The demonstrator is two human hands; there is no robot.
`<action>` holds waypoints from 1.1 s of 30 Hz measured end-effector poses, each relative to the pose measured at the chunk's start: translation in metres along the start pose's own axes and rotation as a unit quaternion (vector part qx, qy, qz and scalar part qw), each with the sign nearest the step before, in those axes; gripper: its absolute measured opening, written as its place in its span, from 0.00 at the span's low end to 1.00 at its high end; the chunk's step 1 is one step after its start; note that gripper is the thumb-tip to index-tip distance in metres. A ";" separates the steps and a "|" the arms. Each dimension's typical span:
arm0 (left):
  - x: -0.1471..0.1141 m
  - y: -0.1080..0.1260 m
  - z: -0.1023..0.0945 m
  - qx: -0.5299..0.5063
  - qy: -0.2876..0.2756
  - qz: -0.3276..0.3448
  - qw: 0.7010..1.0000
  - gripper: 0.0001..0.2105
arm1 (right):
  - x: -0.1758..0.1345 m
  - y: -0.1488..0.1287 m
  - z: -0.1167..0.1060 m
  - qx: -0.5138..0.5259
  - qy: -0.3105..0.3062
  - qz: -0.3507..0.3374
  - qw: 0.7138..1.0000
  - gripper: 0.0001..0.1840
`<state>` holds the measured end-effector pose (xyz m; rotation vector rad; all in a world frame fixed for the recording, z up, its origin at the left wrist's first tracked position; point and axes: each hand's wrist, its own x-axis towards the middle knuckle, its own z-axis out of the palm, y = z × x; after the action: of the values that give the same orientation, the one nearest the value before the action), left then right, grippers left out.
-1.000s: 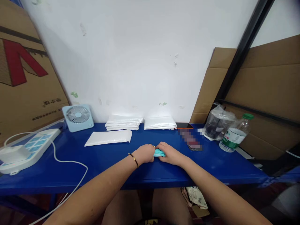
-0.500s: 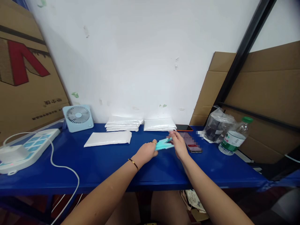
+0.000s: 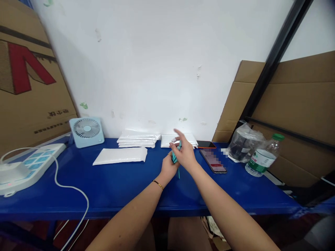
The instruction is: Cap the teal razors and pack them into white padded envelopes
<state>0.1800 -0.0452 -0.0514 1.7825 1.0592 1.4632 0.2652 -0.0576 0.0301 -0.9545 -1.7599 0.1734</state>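
Note:
A thin turquoise folded piece (image 3: pixel 175 158) stands on edge between my hands, above the middle of the blue table; its exact kind I cannot make out. My left hand (image 3: pixel 168 168) is closed round its lower part, and a narrow turquoise strip hangs below. My right hand (image 3: pixel 186 153) wraps over the upper part from the right, its index finger raised and a white patch showing near one fingertip. The right palm and part of the piece are hidden. Behind my hands lies a short stack of white padded packets (image 3: pixel 166 140).
On the blue table (image 3: pixel 120 188) are another stack of white packets (image 3: pixel 137 138), a single packet (image 3: pixel 120 156), a fan (image 3: pixel 87 131), a power strip (image 3: pixel 43 158) with a cable, two phones (image 3: pixel 213 161), a bagged cup (image 3: pixel 243 143) and a bottle (image 3: pixel 263 158). Cardboard (image 3: pixel 300 94) stands at right.
The turquoise piece has turned from lying level to standing on edge. My right hand has come left, up against my left hand, and its index finger has lifted.

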 end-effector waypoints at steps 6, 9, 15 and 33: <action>0.000 0.003 0.001 -0.033 -0.033 -0.030 0.998 0.13 | 0.001 0.002 -0.007 -0.020 0.042 -0.013 0.999 0.08; 0.008 0.014 -0.003 -0.034 -0.001 -0.029 0.999 0.08 | 0.008 -0.008 -0.015 -0.022 0.027 -0.042 0.999 0.08; 0.018 0.023 -0.008 -0.044 0.036 -0.033 0.998 0.03 | 0.008 -0.005 -0.012 0.018 -0.050 -0.071 0.996 0.29; 0.027 0.013 -0.012 0.015 -0.039 -0.032 0.999 0.08 | 0.008 0.000 -0.004 0.004 0.006 -0.081 0.997 0.14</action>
<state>0.1730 -0.0288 -0.0243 1.7961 1.0931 1.3354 0.2680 -0.0536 0.0380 -0.8019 -1.8142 0.0708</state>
